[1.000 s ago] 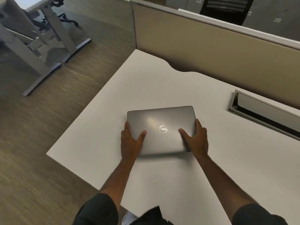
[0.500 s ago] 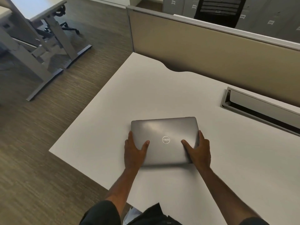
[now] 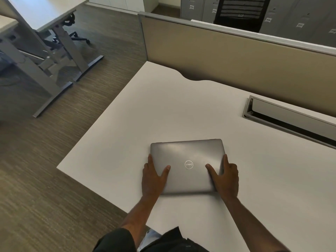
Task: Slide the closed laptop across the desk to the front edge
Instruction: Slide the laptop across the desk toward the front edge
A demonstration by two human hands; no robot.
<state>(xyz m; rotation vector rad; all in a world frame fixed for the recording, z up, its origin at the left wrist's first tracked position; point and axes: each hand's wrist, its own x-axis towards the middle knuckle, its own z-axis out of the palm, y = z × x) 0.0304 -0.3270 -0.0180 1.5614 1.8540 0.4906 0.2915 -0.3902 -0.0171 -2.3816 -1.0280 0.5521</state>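
Observation:
A closed grey laptop [image 3: 187,155] with a round logo lies flat on the white desk [image 3: 145,115], a short way in from the near edge. My left hand [image 3: 153,177] grips its near left corner, thumb on the lid and fingers along the left side. My right hand [image 3: 225,177] grips the near right corner in the same way, thumb on the lid. The laptop's near edge looks blurred.
A grey cable slot [image 3: 291,117] is set into the desk at the right rear. A tan partition [image 3: 236,57] runs along the desk's back edge. Another desk's legs [image 3: 54,66] stand on the floor to the left. The desk's left edge drops to the floor.
The laptop has slid toward the desk's near edge, with both hands holding its near corners throughout. My view has tilted a little, showing more of the room behind the partition.

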